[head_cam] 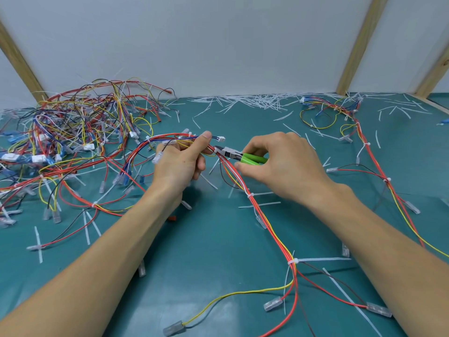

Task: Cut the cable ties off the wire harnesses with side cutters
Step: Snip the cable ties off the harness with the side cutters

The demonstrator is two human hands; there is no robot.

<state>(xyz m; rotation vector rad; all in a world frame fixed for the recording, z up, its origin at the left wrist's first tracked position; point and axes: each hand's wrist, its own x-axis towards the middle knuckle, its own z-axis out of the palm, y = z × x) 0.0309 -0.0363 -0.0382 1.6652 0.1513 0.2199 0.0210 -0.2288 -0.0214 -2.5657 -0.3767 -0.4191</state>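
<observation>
Nearest the bench's front edge, the red-and-yellow wire harness (274,229) runs up into the gripping left hand (181,164). The right hand (284,164) squeezes green-handled steel side cutters (239,155), nose leftward at the white plastic cable tie (217,149).

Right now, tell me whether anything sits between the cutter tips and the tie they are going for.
Nothing visible does. The side cutters, held in the right hand, have their tips at the white cable tie on the harness that the left hand grips. Only the bundled wires themselves lie close against the tie.
</observation>
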